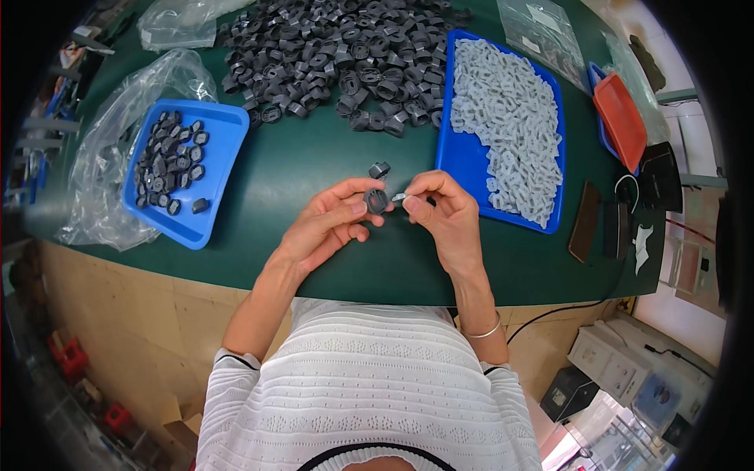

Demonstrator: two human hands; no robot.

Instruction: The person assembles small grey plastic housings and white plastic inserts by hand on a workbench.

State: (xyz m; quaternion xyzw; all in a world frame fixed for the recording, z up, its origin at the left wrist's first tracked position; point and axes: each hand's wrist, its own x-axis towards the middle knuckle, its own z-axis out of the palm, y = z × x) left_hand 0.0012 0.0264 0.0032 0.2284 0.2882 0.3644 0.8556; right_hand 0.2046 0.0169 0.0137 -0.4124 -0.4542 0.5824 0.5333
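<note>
Between the thumb and fingers of my left hand [330, 222] is a round black plastic housing [376, 202], its hollow face turned up. My right hand [446, 216] pinches a small pale grey plastic piece [399, 197] just to the right of that housing; whether the two touch I cannot tell. Another black housing [379, 169] lies on the table just beyond my fingertips. To my right, a blue tray [471, 157] holds a great many pale grey pieces [514, 118] like the one in my fingers.
A large heap of black housings [345, 55] covers the far middle of the green table [314, 149]. Several more sit in a smaller blue tray [224, 129] at left, beside clear plastic bags [106, 173]. On the right are a red tray [620, 118], a brown phone-like slab [583, 222] and a black box [616, 230].
</note>
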